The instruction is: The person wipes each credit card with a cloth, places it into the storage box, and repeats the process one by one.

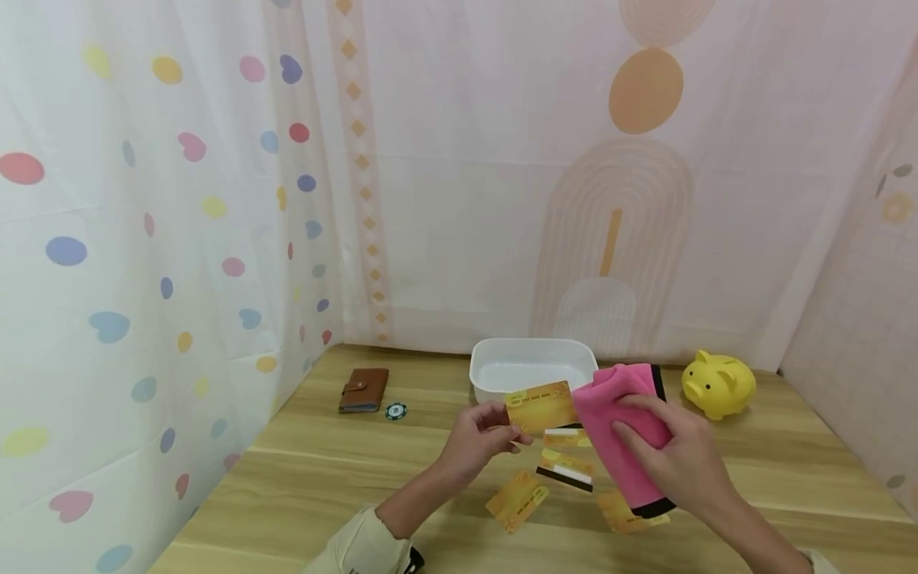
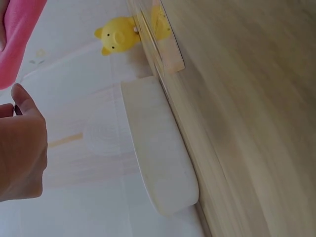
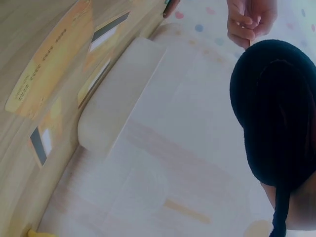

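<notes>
My left hand (image 1: 476, 446) pinches a gold bank card (image 1: 539, 405) by its left end, above the table in front of the white tub. In my right hand (image 1: 684, 454) is a folded pink cloth (image 1: 618, 430) with black edging, gripped between thumb and fingers. The cloth meets or overlaps the card's right end; whether it wraps the card is hidden. Below the hands lie several more gold cards (image 1: 517, 501), some face down with a dark stripe (image 1: 564, 478). The right wrist view shows the cloth's dark border (image 3: 276, 113) close up, with my left hand beyond it.
A white plastic tub (image 1: 533, 351) stands at the back of the wooden table (image 1: 301, 510). To its left are a brown card holder (image 1: 364, 390) and a dark poker chip (image 1: 396, 410). A yellow piggy bank (image 1: 719, 384) sits at the back right. Curtains surround the table.
</notes>
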{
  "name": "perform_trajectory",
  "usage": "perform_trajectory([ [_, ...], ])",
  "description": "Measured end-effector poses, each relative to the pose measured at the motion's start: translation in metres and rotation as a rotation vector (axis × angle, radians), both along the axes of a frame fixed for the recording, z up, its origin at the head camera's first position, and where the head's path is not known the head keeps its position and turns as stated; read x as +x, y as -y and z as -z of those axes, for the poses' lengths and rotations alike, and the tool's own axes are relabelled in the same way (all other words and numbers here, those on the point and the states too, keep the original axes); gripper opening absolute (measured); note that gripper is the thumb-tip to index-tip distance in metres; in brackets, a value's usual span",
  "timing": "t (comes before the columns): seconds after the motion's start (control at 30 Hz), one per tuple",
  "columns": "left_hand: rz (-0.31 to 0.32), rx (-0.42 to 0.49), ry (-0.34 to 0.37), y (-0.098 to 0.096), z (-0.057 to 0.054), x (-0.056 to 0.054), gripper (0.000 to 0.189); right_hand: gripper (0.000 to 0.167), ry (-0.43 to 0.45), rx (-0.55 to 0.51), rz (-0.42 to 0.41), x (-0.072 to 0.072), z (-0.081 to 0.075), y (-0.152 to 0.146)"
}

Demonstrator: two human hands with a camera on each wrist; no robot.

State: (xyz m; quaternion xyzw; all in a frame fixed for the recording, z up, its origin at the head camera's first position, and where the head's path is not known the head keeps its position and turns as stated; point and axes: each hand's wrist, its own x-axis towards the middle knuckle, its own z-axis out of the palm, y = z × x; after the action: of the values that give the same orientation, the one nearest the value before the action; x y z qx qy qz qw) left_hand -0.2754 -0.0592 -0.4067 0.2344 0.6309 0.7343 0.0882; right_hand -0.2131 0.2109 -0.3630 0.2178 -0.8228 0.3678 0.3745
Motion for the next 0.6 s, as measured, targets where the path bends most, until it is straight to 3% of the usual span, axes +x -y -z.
perform_trajectory([
  [0.3, 0.048, 0.006, 0.022, -0.003, 0.003, 0.002, 0.021, 0.034, -0.017, 0.003, -0.050, -0.006, 0.001, 0.013],
  [0.6, 0.077, -0.053, -0.001, -0.004, 0.002, 0.002, 0.027, 0.033, 0.018, 0.017, -0.103, -0.010, 0.002, 0.028],
])
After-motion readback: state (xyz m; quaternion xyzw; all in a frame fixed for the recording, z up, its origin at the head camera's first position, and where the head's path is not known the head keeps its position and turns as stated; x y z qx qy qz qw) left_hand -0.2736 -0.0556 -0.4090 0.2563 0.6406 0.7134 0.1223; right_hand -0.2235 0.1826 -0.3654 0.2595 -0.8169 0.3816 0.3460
